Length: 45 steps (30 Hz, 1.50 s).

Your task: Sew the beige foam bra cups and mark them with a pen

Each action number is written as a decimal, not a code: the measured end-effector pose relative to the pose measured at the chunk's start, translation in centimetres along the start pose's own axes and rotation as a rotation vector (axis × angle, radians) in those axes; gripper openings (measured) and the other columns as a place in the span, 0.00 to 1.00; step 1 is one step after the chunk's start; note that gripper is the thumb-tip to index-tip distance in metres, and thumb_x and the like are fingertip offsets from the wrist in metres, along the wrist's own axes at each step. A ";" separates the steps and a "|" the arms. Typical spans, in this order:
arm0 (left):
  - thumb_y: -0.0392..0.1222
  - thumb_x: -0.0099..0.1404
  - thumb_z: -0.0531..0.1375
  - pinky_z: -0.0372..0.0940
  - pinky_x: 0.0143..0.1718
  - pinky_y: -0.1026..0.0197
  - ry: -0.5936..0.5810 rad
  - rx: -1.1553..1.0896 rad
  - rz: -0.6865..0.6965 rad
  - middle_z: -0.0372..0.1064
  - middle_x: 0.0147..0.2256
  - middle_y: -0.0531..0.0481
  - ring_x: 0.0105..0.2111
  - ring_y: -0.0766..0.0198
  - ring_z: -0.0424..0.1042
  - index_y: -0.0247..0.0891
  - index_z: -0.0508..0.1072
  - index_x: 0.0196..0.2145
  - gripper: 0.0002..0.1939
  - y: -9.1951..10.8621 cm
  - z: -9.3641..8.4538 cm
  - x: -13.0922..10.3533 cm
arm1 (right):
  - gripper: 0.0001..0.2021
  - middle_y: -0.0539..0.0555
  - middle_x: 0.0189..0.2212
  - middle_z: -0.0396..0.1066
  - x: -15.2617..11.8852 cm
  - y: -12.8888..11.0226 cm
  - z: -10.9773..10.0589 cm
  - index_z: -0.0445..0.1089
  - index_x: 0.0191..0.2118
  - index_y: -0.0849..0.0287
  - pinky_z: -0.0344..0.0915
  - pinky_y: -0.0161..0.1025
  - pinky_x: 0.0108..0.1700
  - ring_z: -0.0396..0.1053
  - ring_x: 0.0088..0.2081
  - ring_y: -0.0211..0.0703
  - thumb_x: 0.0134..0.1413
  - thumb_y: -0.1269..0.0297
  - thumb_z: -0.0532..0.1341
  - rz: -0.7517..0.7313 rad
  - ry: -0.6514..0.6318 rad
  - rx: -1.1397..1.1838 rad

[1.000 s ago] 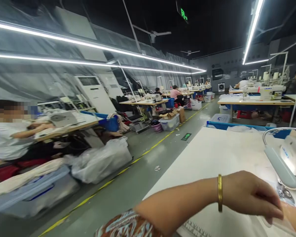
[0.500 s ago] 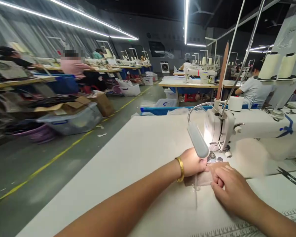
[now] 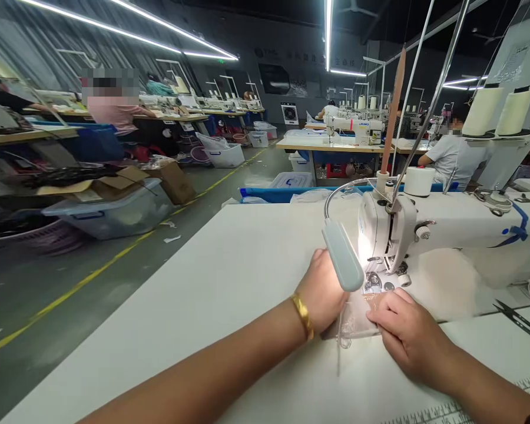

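Holding sheer cloth (image 3: 357, 321) on the desk (image 3: 256, 259), between its near edge and the sewing machine (image 3: 459, 221) | right hand (image 3: 410, 335): fingers clamped on cloth's right side — nearer to machine | left hand (image 3: 320, 294): fingers hidden, cannot tell | cloth's long axis: unclear

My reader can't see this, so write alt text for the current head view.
A person's right grip rests on sheer pinkish material before a white sewing machine; the left grip, partly hidden by a slim grey lamp, is at the material's left edge. Beyond the white tabletop, other people sit at wood-edged sewing tables.
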<state>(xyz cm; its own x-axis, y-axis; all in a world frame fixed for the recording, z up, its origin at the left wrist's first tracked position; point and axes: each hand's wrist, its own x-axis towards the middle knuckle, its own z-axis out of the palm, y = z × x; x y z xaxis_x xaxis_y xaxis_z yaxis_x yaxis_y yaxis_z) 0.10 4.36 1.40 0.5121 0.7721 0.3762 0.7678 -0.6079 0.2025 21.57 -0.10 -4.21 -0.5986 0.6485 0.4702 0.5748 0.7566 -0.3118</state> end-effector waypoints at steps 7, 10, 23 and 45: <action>0.38 0.70 0.57 0.63 0.33 0.56 0.061 0.025 0.144 0.72 0.36 0.47 0.32 0.58 0.67 0.38 0.71 0.33 0.06 0.6 2.2 -3.4 | 0.15 0.53 0.33 0.63 0.0 -0.1 0.1 0.69 0.39 0.59 0.58 0.42 0.36 0.55 0.35 0.46 0.57 0.83 0.51 -0.016 0.006 -0.041; 0.41 0.70 0.61 0.65 0.37 0.54 0.016 -0.010 0.152 0.74 0.41 0.45 0.38 0.54 0.70 0.38 0.74 0.36 0.06 0.2 2.3 -3.4 | 0.15 0.53 0.33 0.62 -0.1 -0.1 0.1 0.70 0.40 0.59 0.57 0.42 0.35 0.55 0.35 0.46 0.56 0.83 0.51 -0.031 0.013 -0.059; 0.43 0.69 0.62 0.69 0.45 0.47 -0.025 -0.061 0.137 0.74 0.45 0.43 0.44 0.48 0.71 0.38 0.75 0.43 0.08 0.1 1.4 -3.4 | 0.25 0.52 0.31 0.61 0.0 -0.3 0.0 0.72 0.52 0.58 0.54 0.40 0.34 0.54 0.34 0.45 0.53 0.84 0.51 -0.105 0.040 -0.109; 0.42 0.68 0.60 0.67 0.53 0.44 -0.013 -0.134 0.137 0.77 0.45 0.44 0.49 0.48 0.74 0.40 0.75 0.41 0.06 -1.4 1.7 -1.9 | 0.16 0.54 0.33 0.64 0.3 -0.1 0.4 0.70 0.39 0.58 0.61 0.42 0.35 0.59 0.34 0.47 0.54 0.83 0.51 0.029 0.042 -0.132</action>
<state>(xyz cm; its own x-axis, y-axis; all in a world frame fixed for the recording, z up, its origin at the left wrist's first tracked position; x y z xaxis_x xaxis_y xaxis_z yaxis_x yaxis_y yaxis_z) -1.24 4.06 -1.14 0.6142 0.6822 0.3967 0.6327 -0.7261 0.2692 21.12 0.04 -4.41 -0.5582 0.6638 0.4978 0.6614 0.7182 -0.2161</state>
